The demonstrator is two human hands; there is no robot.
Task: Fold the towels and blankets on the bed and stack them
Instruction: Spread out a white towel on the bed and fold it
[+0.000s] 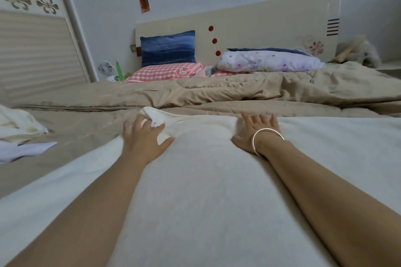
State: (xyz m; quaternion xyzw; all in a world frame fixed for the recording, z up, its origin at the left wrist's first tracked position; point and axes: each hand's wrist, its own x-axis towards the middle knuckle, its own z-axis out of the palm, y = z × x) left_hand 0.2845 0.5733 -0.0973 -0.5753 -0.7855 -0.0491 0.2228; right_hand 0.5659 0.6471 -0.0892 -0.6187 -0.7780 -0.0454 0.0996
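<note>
A large white blanket (201,180) lies spread over the near part of the bed, filling the lower view. My left hand (144,136) rests on its far edge, fingers curled around a bunched white fold (156,116). To the right, my right hand (256,134), with a silver bangle at the wrist, presses flat on the same far edge with fingers spread. At the far left lie a crumpled cream towel (17,124) and a flat white cloth (26,149).
A tan quilt (217,91) lies rumpled across the bed behind the blanket. By the headboard (260,24) are a blue pillow (168,47), a red checked pillow (167,71) and a folded floral quilt (269,62). A wardrobe (36,39) stands at left.
</note>
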